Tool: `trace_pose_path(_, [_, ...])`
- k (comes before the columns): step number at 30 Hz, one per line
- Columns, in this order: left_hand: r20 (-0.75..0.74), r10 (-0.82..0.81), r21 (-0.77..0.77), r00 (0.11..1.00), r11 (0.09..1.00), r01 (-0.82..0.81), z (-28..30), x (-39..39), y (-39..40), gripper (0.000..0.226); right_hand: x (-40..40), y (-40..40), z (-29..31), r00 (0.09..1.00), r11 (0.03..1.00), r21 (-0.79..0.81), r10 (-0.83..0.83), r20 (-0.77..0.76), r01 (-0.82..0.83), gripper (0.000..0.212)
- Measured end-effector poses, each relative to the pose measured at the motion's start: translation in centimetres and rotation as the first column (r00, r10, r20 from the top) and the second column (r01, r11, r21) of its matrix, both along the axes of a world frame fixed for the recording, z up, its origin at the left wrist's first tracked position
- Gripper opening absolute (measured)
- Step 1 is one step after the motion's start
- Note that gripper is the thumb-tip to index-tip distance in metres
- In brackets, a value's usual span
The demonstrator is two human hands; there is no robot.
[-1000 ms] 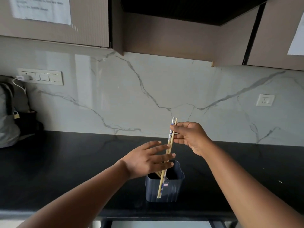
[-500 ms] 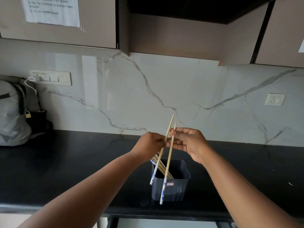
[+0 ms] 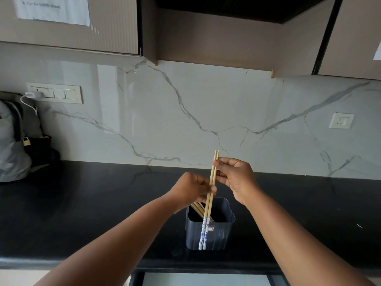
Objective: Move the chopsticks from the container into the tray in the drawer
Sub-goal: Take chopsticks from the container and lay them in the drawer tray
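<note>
A pair of wooden chopsticks [image 3: 208, 207] with blue-and-white patterned lower ends hangs nearly upright in front of a dark blue plastic container [image 3: 218, 234] on the black counter. My right hand [image 3: 235, 178] pinches the pair near its top end. My left hand [image 3: 193, 188] grips the same pair lower down, just above the container's rim. Several more chopsticks [image 3: 197, 209] lean inside the container at its left side. A pale strip of the open drawer [image 3: 206, 279] shows at the bottom edge; no tray can be made out in it.
The black counter [image 3: 92, 203] runs the full width under a marble backsplash. A grey backpack [image 3: 12, 141] with a padlock sits at the far left below a switch panel with a plugged-in charger. Upper cabinets [image 3: 103, 27] hang overhead.
The two chopsticks, spread apart half a second ago, are now side by side as one pair. My left hand went from open fingers to a grip on them.
</note>
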State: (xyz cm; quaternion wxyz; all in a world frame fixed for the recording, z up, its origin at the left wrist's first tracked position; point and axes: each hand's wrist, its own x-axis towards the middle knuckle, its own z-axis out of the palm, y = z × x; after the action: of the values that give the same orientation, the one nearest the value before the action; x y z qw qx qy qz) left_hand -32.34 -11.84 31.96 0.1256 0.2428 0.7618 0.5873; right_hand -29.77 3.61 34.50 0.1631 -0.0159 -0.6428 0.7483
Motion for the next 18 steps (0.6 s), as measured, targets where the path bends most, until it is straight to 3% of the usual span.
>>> trace_pose_path(4, [-0.004, 0.028, 0.024, 1.0, 0.999, -0.028, -0.5, -0.6, 0.2, 0.01, 0.0, 0.3, -0.6, 0.998, 0.993, 0.114, -0.028, 0.049, 0.023, 0.008])
trace_pose_path(7, [0.064, 0.097, 0.174, 0.993, 0.979, -0.107, -0.4, -1.1, 0.0, 0.011, 0.5, 1.0, -2.3, 0.976, 0.969, 0.229, 0.048, 0.214, -0.097, 0.033])
trace_pose_path(10, [0.162, 0.15, 0.287, 0.975, 0.938, -0.192, -0.3, -2.0, -0.4, 0.01, 1.4, 1.0, -4.8, 0.898, 0.928, 0.233, 0.18, 0.402, -0.29, 0.017])
trace_pose_path(18, [0.202, 0.216, 0.205, 0.955, 0.945, -0.257, -2.8, -2.1, -0.1, 0.021, 1.9, 0.2, -8.3, 0.876, 0.926, 0.189, 0.22, 0.429, -0.325, 0.022])
